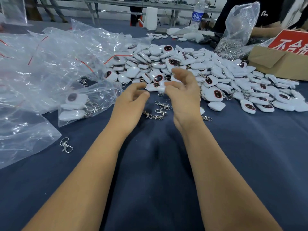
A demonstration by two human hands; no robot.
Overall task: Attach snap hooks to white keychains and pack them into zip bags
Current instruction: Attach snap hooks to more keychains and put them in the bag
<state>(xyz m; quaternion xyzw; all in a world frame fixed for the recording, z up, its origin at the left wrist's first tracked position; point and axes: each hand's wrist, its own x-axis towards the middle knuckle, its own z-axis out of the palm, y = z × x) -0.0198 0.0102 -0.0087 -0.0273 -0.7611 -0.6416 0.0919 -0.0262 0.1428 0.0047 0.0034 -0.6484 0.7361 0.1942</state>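
Keychains, glossy white rounded shells with dark oval faces, lie heaped across the far middle of the surface, which is covered in soft navy cloth. Both hands meet at the heap's near edge: the left hand and right hand each curl fingers around one white keychain, pinching it between them. Loose metal snap hooks glint just beside the wrists. Crinkly clear zip bags with red seals sprawl toward the left edge. Smooth shells could slip from the pinch; small hooks could snag the cloth or scatter.
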